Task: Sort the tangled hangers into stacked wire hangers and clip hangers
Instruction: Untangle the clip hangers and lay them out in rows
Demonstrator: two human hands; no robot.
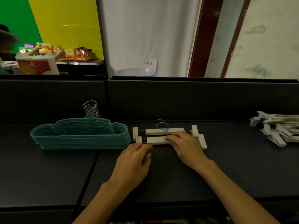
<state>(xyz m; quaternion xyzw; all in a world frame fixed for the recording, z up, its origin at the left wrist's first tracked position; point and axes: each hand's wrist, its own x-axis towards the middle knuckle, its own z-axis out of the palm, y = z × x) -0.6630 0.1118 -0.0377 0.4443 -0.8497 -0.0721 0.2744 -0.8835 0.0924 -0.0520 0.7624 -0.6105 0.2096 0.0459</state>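
Green hangers (pixel 80 135): a neat stack lying flat on the dark table (pixel 48 175), left of centre, metal hooks (pixel 92 109) bunched at the far side.
Clip hangers (pixel 165 136): two white ones lying side by side at the middle of the table, their left ends touching or nearly touching the right end of the green stack.
Clip pile (pixel 278 128): a loose heap of white clip hangers at the far right, well apart from the pair; the frame edge cuts it off.
Left hand (pixel 134 160): fingers loosely curled, tips at the near hanger's left end; whether they pinch it or only touch, I cannot tell.
Right hand (pixel 186 146): fingers laid fairly straight over the near hanger's bar, pressing it, covering its right half.
Behind: a dark partition (pixel 178 97) along the table's far edge, hiding all but the rim of a pale blue basin (pixel 135 72).
Far left: snack packets (pixel 80 54) on a shelf, blurred.
Label: a small white sign (pixel 148 63), print too small to read.
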